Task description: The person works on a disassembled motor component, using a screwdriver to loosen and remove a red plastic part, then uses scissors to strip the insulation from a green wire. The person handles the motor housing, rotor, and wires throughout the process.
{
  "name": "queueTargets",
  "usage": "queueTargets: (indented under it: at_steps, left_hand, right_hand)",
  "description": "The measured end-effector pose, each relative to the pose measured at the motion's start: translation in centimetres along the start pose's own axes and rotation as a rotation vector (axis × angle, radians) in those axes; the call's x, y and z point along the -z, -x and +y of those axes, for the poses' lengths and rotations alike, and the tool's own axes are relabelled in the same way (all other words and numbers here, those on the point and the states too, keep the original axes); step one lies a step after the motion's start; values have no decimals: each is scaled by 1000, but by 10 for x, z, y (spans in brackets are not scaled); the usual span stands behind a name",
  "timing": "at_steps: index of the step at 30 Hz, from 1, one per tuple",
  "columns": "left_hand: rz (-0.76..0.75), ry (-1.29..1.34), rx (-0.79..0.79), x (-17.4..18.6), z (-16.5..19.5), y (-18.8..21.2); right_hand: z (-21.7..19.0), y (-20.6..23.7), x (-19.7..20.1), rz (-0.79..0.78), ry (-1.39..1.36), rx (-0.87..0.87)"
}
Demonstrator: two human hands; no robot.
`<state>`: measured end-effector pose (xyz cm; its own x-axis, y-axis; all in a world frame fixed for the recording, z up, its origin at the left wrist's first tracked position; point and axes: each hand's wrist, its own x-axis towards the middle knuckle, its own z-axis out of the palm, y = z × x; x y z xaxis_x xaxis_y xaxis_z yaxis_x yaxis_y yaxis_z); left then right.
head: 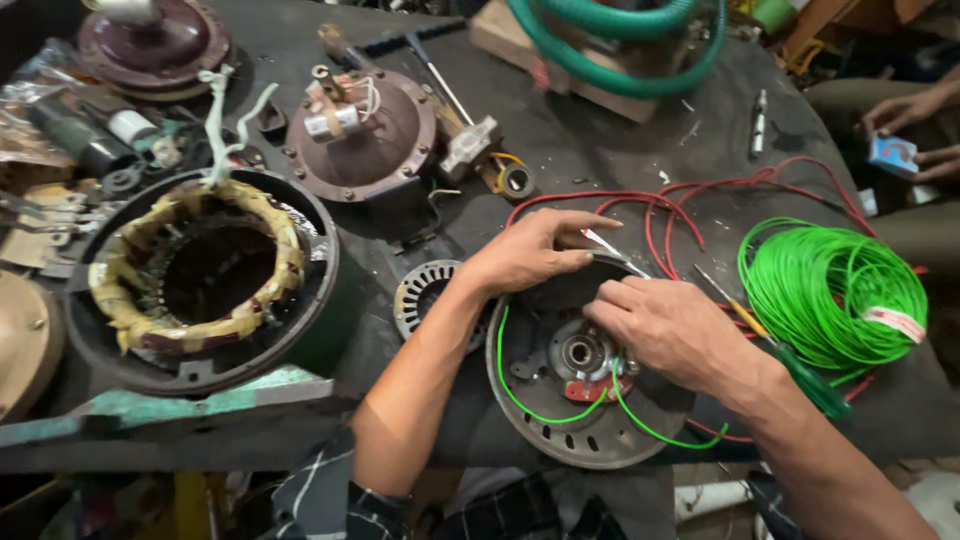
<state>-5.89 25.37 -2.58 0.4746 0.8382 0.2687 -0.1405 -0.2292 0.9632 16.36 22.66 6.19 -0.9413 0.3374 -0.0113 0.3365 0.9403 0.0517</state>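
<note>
**A:** What does the surface look like?

**B:** A dark, grimy workbench [600, 140], crowded with motor parts. At the left sits a large motor stator [200, 270], its round housing holding yellow-taped windings. Behind it lies a domed brown end cover [365, 140]. At the right rests a coil of bright green wire [835, 290], with loops of red wire [660, 215] beside it. A green corrugated hose [620, 45] is coiled at the far edge. Another person's hands [905, 125] show at the upper right, holding a small box.

**B:** And the hands?

**A:** Both work over a round metal end plate [570, 375] at the near edge, with a bearing at its centre and a green lead curving across it. The left hand [530, 250] rests on the plate's far rim, fingers stretched nearly flat and together; whether it pinches anything I cannot tell. The right hand [675, 325] lies over the plate's right side, fingers curled loosely inward, fingertips touching the parts beside the bearing. A green-handled screwdriver [790, 365] lies just beside that wrist, not held.
</note>
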Motion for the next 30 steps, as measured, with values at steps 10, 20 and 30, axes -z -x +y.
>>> queueTargets:
  at_steps: [10,20,30]
  left_hand:
    - [-18,-26,-46,3,-6,0]
    - [6,-22,29,0,1,1]
    - [14,-42,82,-1,17,2]
  right_hand:
    - [2,-2,-2,-19,-130,-52]
    - [3,6,-5,43,-159,-18]
    - [7,10,-9,149,-123,38]
